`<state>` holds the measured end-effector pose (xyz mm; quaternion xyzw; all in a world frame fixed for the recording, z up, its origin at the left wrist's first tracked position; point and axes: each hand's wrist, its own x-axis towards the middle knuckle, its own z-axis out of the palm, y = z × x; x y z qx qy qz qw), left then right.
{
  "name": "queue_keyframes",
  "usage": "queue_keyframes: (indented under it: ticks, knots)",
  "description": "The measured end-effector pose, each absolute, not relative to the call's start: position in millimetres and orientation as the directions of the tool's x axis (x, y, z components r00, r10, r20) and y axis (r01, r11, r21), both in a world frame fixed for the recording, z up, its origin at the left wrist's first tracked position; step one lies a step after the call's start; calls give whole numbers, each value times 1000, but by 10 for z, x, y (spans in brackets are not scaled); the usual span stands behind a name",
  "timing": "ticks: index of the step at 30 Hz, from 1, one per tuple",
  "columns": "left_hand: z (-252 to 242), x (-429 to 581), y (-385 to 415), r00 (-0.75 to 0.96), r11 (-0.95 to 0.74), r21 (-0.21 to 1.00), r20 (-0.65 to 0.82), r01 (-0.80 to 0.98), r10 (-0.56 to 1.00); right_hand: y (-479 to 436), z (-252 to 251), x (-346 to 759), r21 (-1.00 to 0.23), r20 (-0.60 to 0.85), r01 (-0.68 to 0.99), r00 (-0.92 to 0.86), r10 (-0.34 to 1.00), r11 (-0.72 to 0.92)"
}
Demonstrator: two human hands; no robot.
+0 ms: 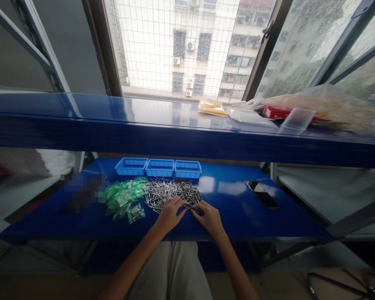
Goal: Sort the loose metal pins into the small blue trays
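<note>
A pile of thin metal rod-like pieces (162, 191) lies on the blue table, silver on the left and darker at its right end. At the pile's near edge, my left hand (170, 214) has its fingers curled and its thumb close to the fingertips. Just to the right, my right hand (208, 217) pinches thumb and forefinger together beside the dark pieces. Whatever is between the fingertips is too small to make out. Left of the pile sits a heap of green plastic bags (123, 196), with a small clear bag of metal pieces (136, 213) in front.
Three blue trays (160, 172) stand in a row behind the pile. A phone (262, 195) lies on the right of the blue table (231, 216). Above the back edge runs a blue shelf (143, 135) carrying plastic bags (331, 106) and a clear container (296, 121).
</note>
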<state>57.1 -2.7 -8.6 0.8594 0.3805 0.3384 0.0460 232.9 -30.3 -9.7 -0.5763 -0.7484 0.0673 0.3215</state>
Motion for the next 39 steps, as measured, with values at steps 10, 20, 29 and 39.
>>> queue_keyframes:
  ticks: [10, 20, 29, 39]
  knots:
    - [-238, 638, 83, 371, -606, 304, 568, 735, 735, -151, -133, 2196, -626, 437, 723, 15, 899, 292]
    - [-166, 724, -24, 402, -623, 240, 585, 744, 705, -97, -161, 2245, -820, 416, 463, 79, 906, 336]
    - [-177, 700, -58, 338, -603, 267, 629, 751, 700, -105, -47, 2025, -884, 427, 250, 84, 900, 396]
    - [-159, 675, -50, 273, -630, 323, 697, 706, 663, -92, -118, 2058, -946, 317, 134, 204, 926, 295]
